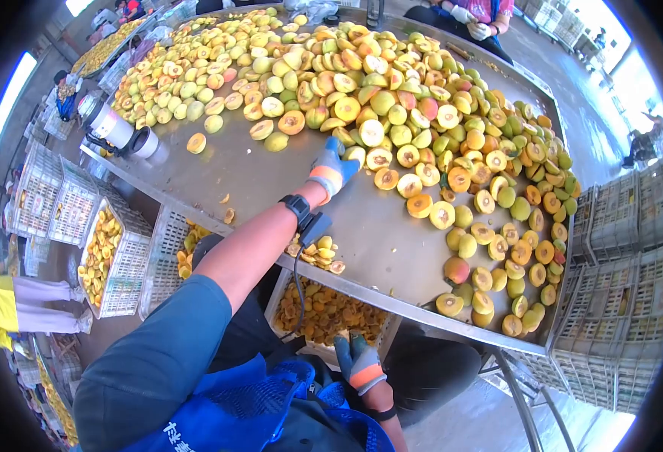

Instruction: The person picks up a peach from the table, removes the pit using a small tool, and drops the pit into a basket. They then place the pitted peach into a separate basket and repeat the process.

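My left hand, in a blue-grey and orange glove, reaches over the metal table to the near edge of a heap of yellow peaches. Its fingers are closed around a pale peach half. More cut peaches lie right beside it, some with pits showing. Down below the table edge is my right hand, in a matching glove, its fingers apart and pointing toward a crate of brownish peach pieces. Nothing shows in that hand, though its fingertips are partly hard to make out.
The metal table has a raised rim. Peach pieces lie at its near edge. White crates stand to the left, stacked crates to the right. Another person's gloved hands are across the table. A metal canister sits at left.
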### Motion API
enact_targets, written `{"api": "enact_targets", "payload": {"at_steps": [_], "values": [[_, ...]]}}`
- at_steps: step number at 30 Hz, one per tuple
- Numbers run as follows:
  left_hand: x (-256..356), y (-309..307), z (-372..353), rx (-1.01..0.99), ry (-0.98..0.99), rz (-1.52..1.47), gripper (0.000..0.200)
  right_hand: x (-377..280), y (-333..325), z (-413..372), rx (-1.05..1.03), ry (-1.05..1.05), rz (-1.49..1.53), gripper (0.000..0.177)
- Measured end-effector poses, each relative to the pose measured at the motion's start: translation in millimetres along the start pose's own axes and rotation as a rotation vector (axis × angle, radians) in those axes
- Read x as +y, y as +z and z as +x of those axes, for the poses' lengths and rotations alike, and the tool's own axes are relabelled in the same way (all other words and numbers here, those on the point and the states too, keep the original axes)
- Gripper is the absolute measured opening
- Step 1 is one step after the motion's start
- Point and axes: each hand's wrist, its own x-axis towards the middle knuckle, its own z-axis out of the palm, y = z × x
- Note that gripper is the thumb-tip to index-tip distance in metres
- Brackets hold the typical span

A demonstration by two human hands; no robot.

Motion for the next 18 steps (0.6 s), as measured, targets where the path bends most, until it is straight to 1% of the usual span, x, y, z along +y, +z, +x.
{"api": "enact_targets", "payload": {"at_steps": [1, 2, 3, 4, 5, 6, 8, 10, 11, 12, 14, 16, 17, 18], "values": [[-16, 2, -2, -0.001, 0.056, -0.204, 0.052, -1, -1, 0, 0.012, -0.026, 0.066, 0.037], [-33, 0, -9, -0.024, -0.061, -0.307, 0.050, -3, -3, 8, 0.044, -0.074, 0.131, 0.035], [-26, -12, -28, -0.070, -0.235, -0.597, 0.043, -6, -4, 11, 0.118, -0.149, 0.125, 0.033], [-18, -21, -43, -0.117, -0.289, -0.940, 0.038, -13, -10, 16, 0.105, -0.060, 0.109, 0.033], [-38, -28, -50, -0.279, -0.363, -1.190, 0.032, -15, -14, 21, 0.164, -0.143, 0.149, 0.033], [-29, -33, -66, -0.274, -0.367, -1.321, 0.031, -16, -12, 24, 0.211, -0.213, 0.195, 0.034], [-2, -56, -127, -0.231, -0.434, -1.567, 0.030, -27, -15, 33, 0.313, -0.395, 0.203, 0.033], [11, -78, -169, -0.338, -0.514, -1.637, 0.035, -66, -29, 25, 0.213, -0.347, 0.308, 0.032], [9, -81, -184, -0.351, -0.462, -1.638, 0.042, -71, -30, 28, 0.220, -0.373, 0.308, 0.032], [5, -81, -198, -0.372, -0.398, -1.713, 0.041, -75, -26, 26, 0.227, -0.394, 0.304, 0.031], [12, -87, -225, -0.363, -0.382, -1.852, 0.041, -99, -24, 18, 0.275, -0.450, 0.255, 0.022], [8, -82, -247, -0.286, -0.306, -1.732, 0.040, -115, -20, 11, 0.259, -0.428, 0.184, 0.023], [9, -82, -255, -0.255, -0.263, -1.672, 0.040, -116, -17, 11, 0.258, -0.497, 0.189, 0.027], [10, -82, -263, -0.276, -0.254, -1.704, 0.037, -116, -12, 10, 0.270, -0.534, 0.155, 0.028]]}}
